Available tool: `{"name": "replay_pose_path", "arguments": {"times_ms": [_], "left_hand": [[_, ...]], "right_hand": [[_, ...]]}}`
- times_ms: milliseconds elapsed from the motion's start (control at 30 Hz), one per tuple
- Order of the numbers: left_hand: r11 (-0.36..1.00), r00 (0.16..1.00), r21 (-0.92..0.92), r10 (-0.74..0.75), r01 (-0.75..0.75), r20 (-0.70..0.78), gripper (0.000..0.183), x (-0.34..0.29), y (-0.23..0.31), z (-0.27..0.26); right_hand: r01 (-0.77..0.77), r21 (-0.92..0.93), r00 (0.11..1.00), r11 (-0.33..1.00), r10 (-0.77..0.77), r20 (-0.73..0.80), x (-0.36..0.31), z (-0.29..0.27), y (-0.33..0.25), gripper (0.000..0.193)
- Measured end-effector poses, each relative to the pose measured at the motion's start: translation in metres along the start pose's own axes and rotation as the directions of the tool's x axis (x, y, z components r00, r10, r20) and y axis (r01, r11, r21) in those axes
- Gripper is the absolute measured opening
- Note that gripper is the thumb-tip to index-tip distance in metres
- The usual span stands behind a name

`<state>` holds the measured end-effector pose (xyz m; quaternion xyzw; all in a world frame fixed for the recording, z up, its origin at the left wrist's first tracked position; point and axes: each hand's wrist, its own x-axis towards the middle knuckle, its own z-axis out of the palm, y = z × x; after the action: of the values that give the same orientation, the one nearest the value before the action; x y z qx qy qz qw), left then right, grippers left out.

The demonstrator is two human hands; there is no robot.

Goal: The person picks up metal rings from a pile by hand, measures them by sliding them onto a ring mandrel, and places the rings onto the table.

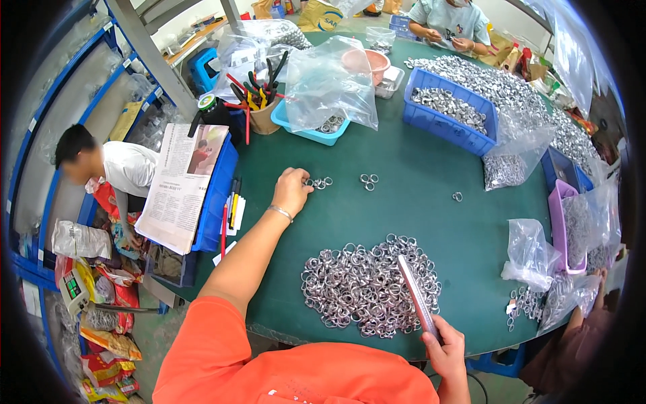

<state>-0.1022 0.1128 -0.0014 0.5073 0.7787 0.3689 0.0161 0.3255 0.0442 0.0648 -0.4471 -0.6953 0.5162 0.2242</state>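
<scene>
My left hand [293, 192] is on the green table with its fingers pinched at a small silver ring, partly hidden by the fingertips. A few more silver rings [323, 182] lie against those fingers. To their right is a small cluster of rings [369, 180], and farther right a lone pair [457, 196]. My right hand [446, 347] is closed round the lower end of a long, flat ruler-like bar [416, 293], silver and reddish. Its upper end slants over a large heap of silver rings [353, 289] near the table's front edge.
Beyond sit a light-blue tray [309, 135], a cup of pliers [266, 118] and a blue bin [451, 111] of metal parts. Newspapers [182, 182] rest on a blue crate at left. Bags and a purple basket [564, 229] stand right. Other people are at left, far side and right edge.
</scene>
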Motion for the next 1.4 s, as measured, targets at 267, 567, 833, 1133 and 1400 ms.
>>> {"name": "replay_pose_path", "arguments": {"times_ms": [267, 567, 833, 1133, 1400], "left_hand": [[0.990, 0.994, -0.125, 0.069, -0.057, 0.089, 0.019, -0.005, 0.032, -0.014], [0.981, 0.759, -0.129, 0.194, -0.145, 0.621, 0.012, -0.062, 0.072, 0.002], [0.877, 0.889, -0.449, 0.058, 0.173, 0.454, 0.005, -0.082, 0.085, -0.018], [-0.081, 0.575, -0.573, 0.000, 0.816, 0.818, 0.005, -0.120, 0.106, -0.023], [-0.158, 0.493, -0.487, 0.004, 0.859, 0.870, 0.006, -0.146, 0.141, -0.017]], "right_hand": [[-0.062, -0.024, 0.998, 0.998, 0.061, -0.023, 0.005, -0.007, 0.005, 0.030], [-0.028, -0.021, 1.000, 0.999, 0.028, 0.010, 0.004, -0.003, 0.006, 0.030], [0.031, -0.023, 1.000, 0.999, -0.031, 0.005, 0.002, 0.000, 0.006, 0.029], [-0.044, 0.082, 0.992, 0.996, 0.034, 0.120, 0.027, 0.017, -0.014, 0.035], [0.026, 0.353, 0.999, 0.935, -0.040, 0.034, 0.057, 0.054, -0.028, 0.051]]}}
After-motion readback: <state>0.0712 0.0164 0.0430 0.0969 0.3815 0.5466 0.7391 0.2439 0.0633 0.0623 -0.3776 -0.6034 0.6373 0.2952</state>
